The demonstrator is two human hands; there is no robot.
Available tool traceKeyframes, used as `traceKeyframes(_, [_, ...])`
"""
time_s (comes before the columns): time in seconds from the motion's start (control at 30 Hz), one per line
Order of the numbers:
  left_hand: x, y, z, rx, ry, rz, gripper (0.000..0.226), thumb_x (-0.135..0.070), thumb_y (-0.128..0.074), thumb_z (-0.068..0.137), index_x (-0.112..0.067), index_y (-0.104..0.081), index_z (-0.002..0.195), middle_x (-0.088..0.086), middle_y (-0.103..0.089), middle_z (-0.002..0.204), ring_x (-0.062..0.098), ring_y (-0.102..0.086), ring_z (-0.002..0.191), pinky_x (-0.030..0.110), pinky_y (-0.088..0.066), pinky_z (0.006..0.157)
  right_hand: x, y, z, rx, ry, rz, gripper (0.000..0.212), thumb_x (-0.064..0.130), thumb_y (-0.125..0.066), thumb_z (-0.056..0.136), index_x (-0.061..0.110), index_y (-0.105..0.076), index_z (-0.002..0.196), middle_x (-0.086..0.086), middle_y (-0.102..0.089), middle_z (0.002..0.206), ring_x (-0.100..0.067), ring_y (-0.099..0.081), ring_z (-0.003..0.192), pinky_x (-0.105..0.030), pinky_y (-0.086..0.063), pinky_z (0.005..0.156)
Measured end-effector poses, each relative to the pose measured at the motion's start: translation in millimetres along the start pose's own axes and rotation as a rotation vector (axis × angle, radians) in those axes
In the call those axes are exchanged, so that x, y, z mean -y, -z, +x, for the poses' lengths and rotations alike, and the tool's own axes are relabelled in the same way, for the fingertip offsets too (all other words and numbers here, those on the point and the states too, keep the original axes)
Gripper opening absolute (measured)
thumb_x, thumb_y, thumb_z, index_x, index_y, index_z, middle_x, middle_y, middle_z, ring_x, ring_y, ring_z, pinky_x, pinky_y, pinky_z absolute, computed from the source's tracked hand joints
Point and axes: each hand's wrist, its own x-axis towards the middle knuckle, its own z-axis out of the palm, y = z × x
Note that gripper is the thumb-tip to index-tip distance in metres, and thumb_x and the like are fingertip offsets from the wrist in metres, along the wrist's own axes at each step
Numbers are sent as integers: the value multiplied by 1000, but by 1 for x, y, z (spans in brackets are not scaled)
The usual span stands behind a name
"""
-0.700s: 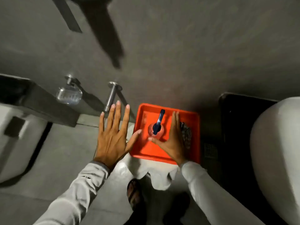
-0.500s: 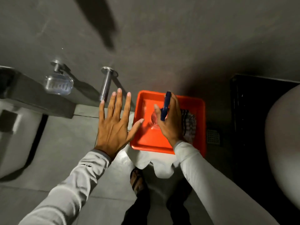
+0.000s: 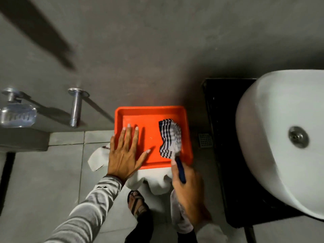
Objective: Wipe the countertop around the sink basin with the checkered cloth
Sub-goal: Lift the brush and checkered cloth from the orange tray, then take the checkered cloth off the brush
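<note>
The checkered cloth (image 3: 169,137) lies crumpled in the right half of an orange tray (image 3: 150,111). My left hand (image 3: 125,151) is spread flat, palm down, over the tray's left edge and holds nothing. My right hand (image 3: 188,188) is at the tray's near right corner, closed around a blue-topped bottle (image 3: 180,171). Only the bottle's blue top shows, and its tip is close to the cloth's near end. The white sink basin (image 3: 273,155) sits to the right on a black countertop (image 3: 219,146).
The tray rests on a stand draped in white fabric (image 3: 154,181). A chrome pipe (image 3: 76,106) and a soap dish (image 3: 17,114) stick out of the grey wall at left. A floor drain (image 3: 205,140) lies between tray and counter. My sandalled foot (image 3: 136,202) is below the tray.
My right hand took the blue-topped bottle from the tray's middle and drew it toward me, uncovering the cloth. My left hand slid onto the tray. The view swung right, showing the basin.
</note>
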Motion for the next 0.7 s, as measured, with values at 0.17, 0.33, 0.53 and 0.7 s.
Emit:
traceKeyframes(0.17, [-8, -9, 2, 0, -46, 20, 90, -73, -28, 96, -12, -33, 162, 20, -33, 169, 38, -38, 154, 67, -29, 124, 0, -8, 14, 63, 19, -62, 43, 50, -46, 102, 16, -65, 83, -8, -70, 68, -30, -67, 63, -34, -51, 56])
traceKeyframes(0.33, [-5, -8, 4, 43, -41, 15, 95, -76, -5, 97, -12, -31, 162, 20, -31, 170, 38, -35, 156, 66, -30, 124, 3, -12, 38, 70, -40, -21, 41, 51, -46, 102, 20, -52, 77, 4, -52, 52, -17, -56, 48, -29, -44, 50])
traceKeyframes(0.53, [-1, -4, 6, 52, -29, -24, 97, -77, -1, 97, -10, -30, 162, 21, -30, 170, 40, -35, 155, 67, -32, 123, 9, -11, 42, 120, -22, -37, 43, 55, -44, 102, 22, -51, 76, 4, -50, 51, -17, -58, 49, -34, -55, 53])
traceKeyframes(0.7, [15, 10, 9, 0, 1, -25, 93, -77, -7, 97, -15, -22, 165, 17, -22, 173, 35, -28, 159, 63, -24, 126, 42, 4, 31, -7, 208, 102, 45, 61, -45, 99, 21, -61, 86, 7, -54, 58, -6, -54, 54, -13, -38, 53])
